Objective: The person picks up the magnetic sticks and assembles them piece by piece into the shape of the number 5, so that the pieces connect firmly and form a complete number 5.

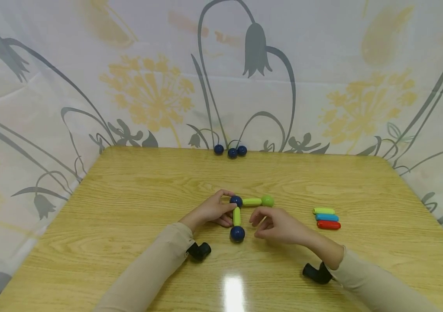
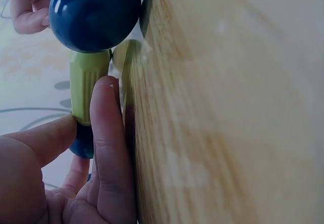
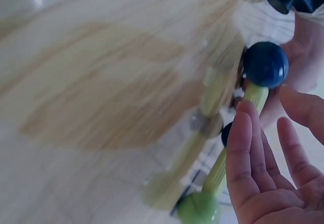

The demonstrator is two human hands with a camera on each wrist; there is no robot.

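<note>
An L-shaped piece of balls and rods lies on the wooden table (image 1: 159, 182). At its corner is a dark blue ball (image 1: 236, 200), gripped between the thumb and fingers of my left hand (image 1: 214, 210). One yellow-green rod (image 1: 252, 202) runs right from that corner to a light green ball (image 1: 267, 201). A second yellow-green rod (image 1: 237, 217) points toward me and ends in another dark blue ball (image 1: 237, 234). My right hand (image 1: 277, 224) hovers just right of this rod, fingers loosely bent and holding nothing; in the right wrist view its fingers (image 3: 240, 148) overlap the piece.
Three dark blue balls (image 1: 218, 150) sit at the table's back edge, by the flowered cloth (image 1: 221, 86). Right of my right hand lie a yellow-green rod (image 1: 324, 211), a blue rod (image 1: 327, 217) and a red rod (image 1: 328, 225), side by side.
</note>
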